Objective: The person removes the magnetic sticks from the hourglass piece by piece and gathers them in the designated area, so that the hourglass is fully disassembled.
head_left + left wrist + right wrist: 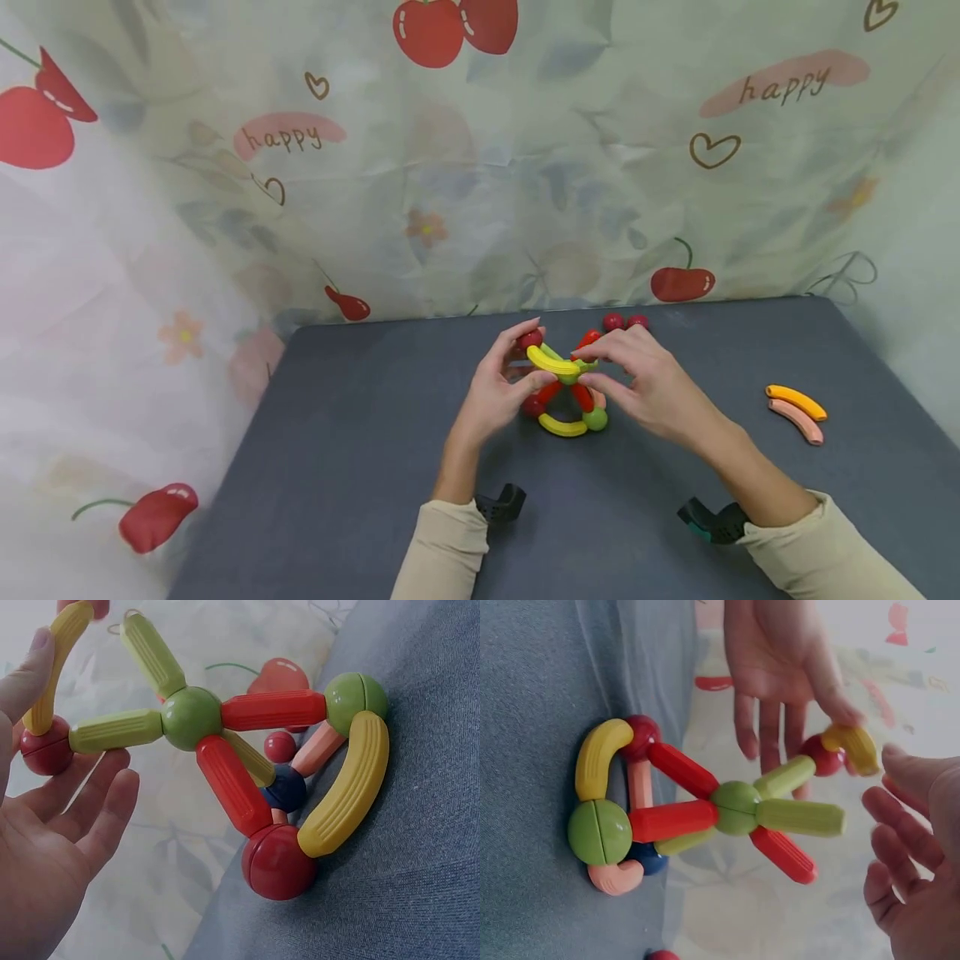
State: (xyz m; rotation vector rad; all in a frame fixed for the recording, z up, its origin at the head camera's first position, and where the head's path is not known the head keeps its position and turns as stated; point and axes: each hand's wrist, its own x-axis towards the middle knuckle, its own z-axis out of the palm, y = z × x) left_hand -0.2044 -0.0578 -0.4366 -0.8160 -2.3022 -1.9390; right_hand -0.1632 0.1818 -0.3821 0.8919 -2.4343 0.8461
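A ball-and-rod building-toy frame stands between the hands, made of red, green and blue balls with straight and curved rods. Its green hub ball (192, 718) joins several red and light green rods. My left hand (491, 392) holds the outer red ball (46, 745) and the yellow curved building rod (552, 362) on it, thumb along the rod. The left hand's other fingers spread beneath a light green rod (116, 730). My right hand (660, 383) has thumb and index fingertips at the yellow rod's free end, with a slight gap in the right wrist view. A lower yellow curved rod (349, 787) rests near the table.
An orange curved rod (797, 402) and a pink curved rod (797, 422) lie at the right of the dark table (360, 467). Two loose red balls (613, 322) sit near the back edge. A printed curtain (480, 208) hangs behind the table.
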